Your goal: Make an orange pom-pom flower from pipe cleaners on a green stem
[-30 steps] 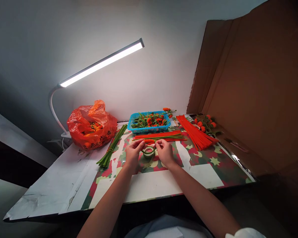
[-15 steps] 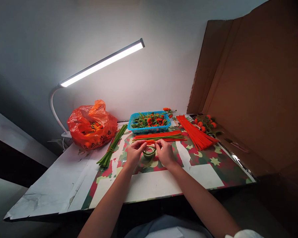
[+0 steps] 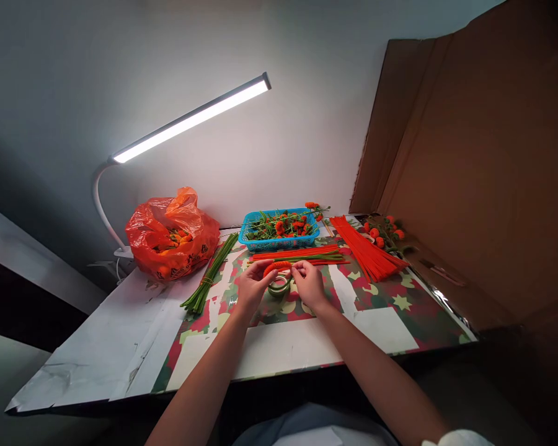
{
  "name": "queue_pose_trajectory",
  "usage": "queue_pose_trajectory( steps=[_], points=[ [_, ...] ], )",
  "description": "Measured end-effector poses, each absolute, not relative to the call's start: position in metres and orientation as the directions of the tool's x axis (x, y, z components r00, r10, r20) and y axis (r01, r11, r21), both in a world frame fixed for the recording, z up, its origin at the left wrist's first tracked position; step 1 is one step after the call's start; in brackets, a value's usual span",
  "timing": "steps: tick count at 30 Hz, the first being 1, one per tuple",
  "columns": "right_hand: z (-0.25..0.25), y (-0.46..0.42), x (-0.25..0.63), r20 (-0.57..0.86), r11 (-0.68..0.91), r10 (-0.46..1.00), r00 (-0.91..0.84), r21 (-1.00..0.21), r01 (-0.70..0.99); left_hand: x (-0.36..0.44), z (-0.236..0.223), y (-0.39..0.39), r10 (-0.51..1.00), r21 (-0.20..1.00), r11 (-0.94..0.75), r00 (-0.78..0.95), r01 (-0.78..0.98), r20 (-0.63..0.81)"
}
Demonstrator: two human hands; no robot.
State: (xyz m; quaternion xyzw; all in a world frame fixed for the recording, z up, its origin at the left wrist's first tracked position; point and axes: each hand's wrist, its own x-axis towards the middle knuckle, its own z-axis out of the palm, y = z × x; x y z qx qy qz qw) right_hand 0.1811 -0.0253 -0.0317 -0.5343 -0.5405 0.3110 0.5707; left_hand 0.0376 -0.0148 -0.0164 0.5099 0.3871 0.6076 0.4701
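Observation:
A short orange pipe cleaner coil (image 3: 278, 267), slightly arched, stretches between my two hands above the table. My left hand (image 3: 252, 286) pinches its left end between thumb and fingers. At the other end, the thumb and fingertips of my right hand (image 3: 309, 286) are closed on it; the very tip is hidden. Just below the coil, a roll of green tape (image 3: 279, 289) rests on the table. Behind my fingers lies a row of red and green pipe cleaners (image 3: 302, 254).
A blue basket (image 3: 279, 246) of orange flowers with green stems stands at the back. Left are a red plastic bag (image 3: 177, 257) and a tied green pipe cleaner bundle (image 3: 209, 277). Right lie red pipe cleaners (image 3: 367, 251) and orange flowers (image 3: 379, 242). A lit lamp (image 3: 190, 121) hangs above.
My left fingers have shifted along the coil, and more of its left part now shows, bending downward. My right hand stays almost in place.

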Motion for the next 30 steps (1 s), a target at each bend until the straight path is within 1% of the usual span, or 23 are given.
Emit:
queue_pose_trajectory(
  steps=[4,8,11,14,18,25,30],
  points=[
    [-0.0305,-0.0270,0.1815,0.322,0.260,0.920,0.225,-0.928,0.268,0.0372,-0.0167,-0.0159,0.961,0.947,-0.277,-0.055,-0.165,0.272],
    [-0.0286,-0.0307,0.1822,0.400,0.304,0.892,0.211,-0.875,0.377,0.0360,-0.0183,-0.0165,0.963,0.953,-0.271,-0.043,-0.133,0.268],
    [-0.0270,-0.0324,0.1837,0.444,0.330,0.876,0.188,-0.836,0.439,0.0352,-0.0197,-0.0157,0.966,0.959,-0.259,-0.025,-0.117,0.257],
    [-0.0254,-0.0333,0.1856,0.473,0.360,0.869,0.148,-0.807,0.468,0.0349,-0.0198,-0.0150,0.969,0.962,-0.245,-0.007,-0.116,0.246],
    [-0.0248,-0.0339,0.1859,0.481,0.374,0.866,0.132,-0.802,0.466,0.0357,-0.0183,-0.0160,0.974,0.966,-0.220,0.017,-0.134,0.224],
    [-0.0277,-0.0300,0.1830,0.434,0.336,0.873,0.222,-0.866,0.371,0.0377,-0.0179,-0.0146,0.986,0.961,-0.136,0.057,-0.241,0.154],
    [-0.0276,-0.0303,0.1836,0.452,0.364,0.871,0.192,-0.856,0.366,0.0343,-0.0163,-0.0118,0.976,0.957,0.031,0.214,-0.288,0.033]
  ],
)
